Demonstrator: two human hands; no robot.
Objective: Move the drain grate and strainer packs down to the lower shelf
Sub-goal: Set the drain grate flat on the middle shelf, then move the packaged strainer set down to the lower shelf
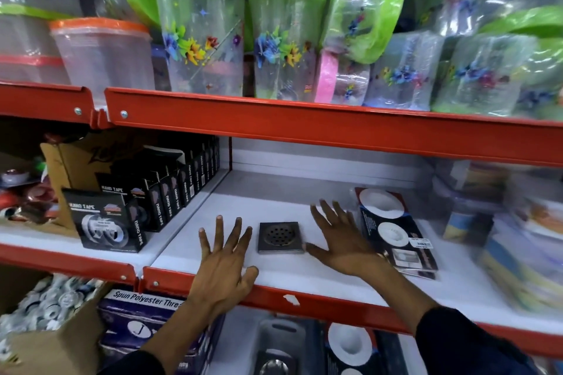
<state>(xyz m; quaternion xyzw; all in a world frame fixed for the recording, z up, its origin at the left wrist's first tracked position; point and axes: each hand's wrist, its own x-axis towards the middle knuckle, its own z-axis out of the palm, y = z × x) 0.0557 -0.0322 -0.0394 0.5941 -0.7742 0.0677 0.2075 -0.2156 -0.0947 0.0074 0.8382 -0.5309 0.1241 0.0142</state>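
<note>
**Both hands are closing in on the grate, with slips waiting on either side**

Head view: the left hand [224, 256] and the right hand [338, 237] are both spreading wide, fingers splayed, holding nothing. They are hovering over the white middle shelf [274, 274], one on each side of the drain grate [281, 237].

What could go wrong, as I judge it: the grate is lying flat, a thin square of dark metal, so fingers coming in from above may be skating off its edges instead of getting under them. A push from one side alone could be sliding it toward the red front lip [320, 304] and over it. The right hand is passing just beside the strainer packs [396, 231], which look to be glossy cards in a loose stack near the front edge; a sideways brush could be fanning them out or tipping the top one off the shelf. On the left, the black nano tape boxes [146, 207] are standing well clear, so they are less at risk.

Where things lie: the grate is sitting between the two hands, nearer the right thumb, which is almost touching its front right corner; the left fingers are just beside its left edge. The strainer packs are lying to the right of the right hand, partly under its wrist. The lower shelf [231, 353] is showing below, already carrying similar packs.
</note>
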